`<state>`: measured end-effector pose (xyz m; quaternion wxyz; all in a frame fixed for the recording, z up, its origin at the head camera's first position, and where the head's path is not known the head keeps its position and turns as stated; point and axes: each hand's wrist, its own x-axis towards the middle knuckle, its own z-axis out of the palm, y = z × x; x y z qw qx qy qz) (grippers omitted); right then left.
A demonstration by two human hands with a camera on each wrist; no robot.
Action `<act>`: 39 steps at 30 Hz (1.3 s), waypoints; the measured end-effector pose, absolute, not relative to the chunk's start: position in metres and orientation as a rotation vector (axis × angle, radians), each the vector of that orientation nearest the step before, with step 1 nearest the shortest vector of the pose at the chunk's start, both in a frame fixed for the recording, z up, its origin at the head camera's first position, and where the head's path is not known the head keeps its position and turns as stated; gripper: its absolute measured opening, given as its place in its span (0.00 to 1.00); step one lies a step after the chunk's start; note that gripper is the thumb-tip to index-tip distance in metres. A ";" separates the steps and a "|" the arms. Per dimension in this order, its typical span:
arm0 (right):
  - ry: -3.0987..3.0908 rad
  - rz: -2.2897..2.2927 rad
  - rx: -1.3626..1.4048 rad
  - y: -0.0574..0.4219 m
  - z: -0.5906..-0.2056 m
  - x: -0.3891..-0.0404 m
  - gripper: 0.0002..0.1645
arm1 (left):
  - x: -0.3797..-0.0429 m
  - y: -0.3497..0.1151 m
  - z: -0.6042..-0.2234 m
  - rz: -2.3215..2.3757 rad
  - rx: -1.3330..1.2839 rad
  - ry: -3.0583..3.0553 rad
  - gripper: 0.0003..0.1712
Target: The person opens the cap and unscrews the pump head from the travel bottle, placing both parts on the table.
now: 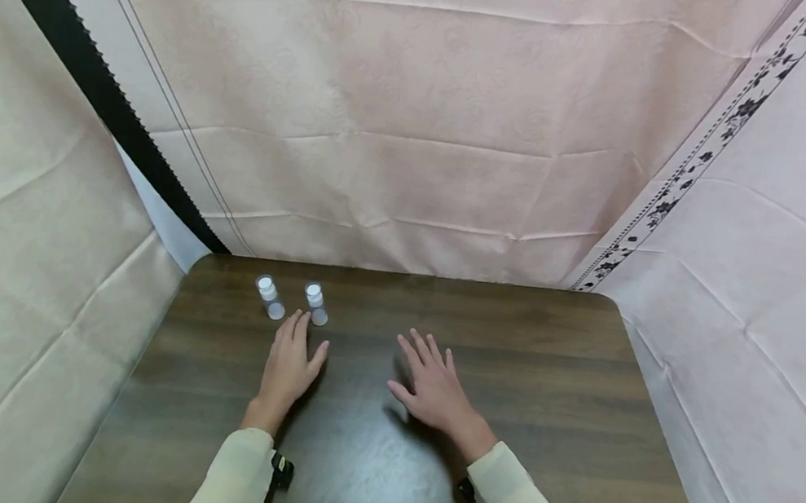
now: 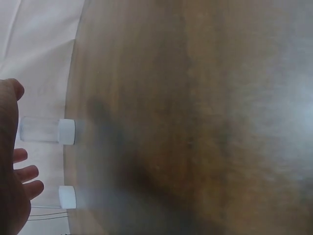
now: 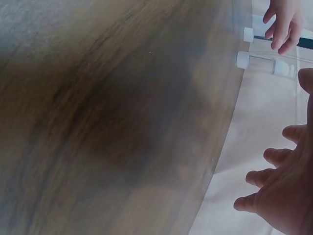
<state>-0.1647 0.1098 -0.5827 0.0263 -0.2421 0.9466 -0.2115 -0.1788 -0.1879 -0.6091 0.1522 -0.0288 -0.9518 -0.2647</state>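
Note:
Two small clear cylinders with white ends stand upright near the back left of the table. The left one point(image 1: 270, 296) and the right one point(image 1: 316, 303) are a short gap apart. My left hand point(image 1: 291, 367) hovers just in front of them, fingers extended, thumb spread, holding nothing. In the left wrist view, a clear cylinder point(image 2: 41, 129) shows beyond the thumb, while the fingers partly hide the other one's white end point(image 2: 67, 197). Over the table's middle, my right hand point(image 1: 436, 390) is held with its fingers spread and nothing in it. Both hands cast shadows below.
The dark wood-grain table point(image 1: 512, 337) has rounded back corners. Pale creased cloth point(image 1: 424, 122) hangs behind it and along both sides. A black strip point(image 1: 97, 72) runs down the cloth at left, and a floral border point(image 1: 708, 152) at right.

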 end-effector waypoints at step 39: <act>2.803 -0.447 -0.914 0.077 -0.599 -0.178 0.47 | -0.241 -0.182 -0.607 -1.482 0.381 -2.527 0.30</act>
